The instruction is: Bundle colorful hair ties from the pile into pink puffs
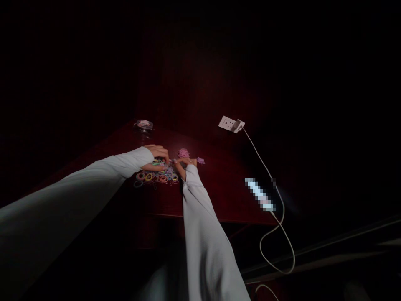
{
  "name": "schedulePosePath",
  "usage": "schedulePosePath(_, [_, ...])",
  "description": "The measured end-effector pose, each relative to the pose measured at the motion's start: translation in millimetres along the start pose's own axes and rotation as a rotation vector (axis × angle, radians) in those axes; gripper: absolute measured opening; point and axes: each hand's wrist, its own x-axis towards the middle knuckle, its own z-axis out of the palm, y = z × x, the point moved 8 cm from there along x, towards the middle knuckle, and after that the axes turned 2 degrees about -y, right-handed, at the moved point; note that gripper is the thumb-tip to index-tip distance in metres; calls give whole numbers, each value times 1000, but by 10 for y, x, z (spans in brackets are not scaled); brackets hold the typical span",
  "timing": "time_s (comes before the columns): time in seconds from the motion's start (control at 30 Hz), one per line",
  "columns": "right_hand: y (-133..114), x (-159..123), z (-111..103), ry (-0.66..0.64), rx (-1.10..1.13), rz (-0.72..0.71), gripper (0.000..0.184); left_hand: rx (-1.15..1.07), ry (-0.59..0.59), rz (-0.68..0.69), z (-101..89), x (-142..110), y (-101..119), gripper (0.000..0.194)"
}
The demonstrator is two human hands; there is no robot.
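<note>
A loose heap of small multicoloured elastic hair ties [163, 178] lies on the dark red table. My left hand [157, 155] is over its upper left side, fingers and thumb apart, with bands showing between them. At the heap's right edge is my right hand [187, 163], its thumb and index finger drawn together at the tips; whatever is between them is too small to make out. Just beyond the right hand sits a pink pile of little bands [183, 153]. A smaller purple pile [200, 160] is close by its right side.
A round clear container [144, 125] stands at the back left of the table [219, 196]. A white wall socket [230, 124] holds a plug, whose white cable [283, 205] loops down to a blurred-out lit device [260, 194] at the right. Surroundings are very dark.
</note>
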Motion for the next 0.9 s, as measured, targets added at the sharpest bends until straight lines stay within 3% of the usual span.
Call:
schedulePosePath(0.13, [-1, -50, 48, -37, -84, -45, 21, 2, -17, 25, -5, -2, 19, 35])
schedulePosePath(0.3, [12, -32, 53, -44, -22, -85, 24, 13, 12, 22, 58, 18, -25, 30])
schedulePosePath(0.63, [32, 27, -82, 218, 44, -49, 30, -86, 76, 105, 23, 36, -30, 32])
schedulePosePath(0.9, [12, 29, -94, 262, 81, -61, 27, -191, 183, 74, 57, 70, -69, 42])
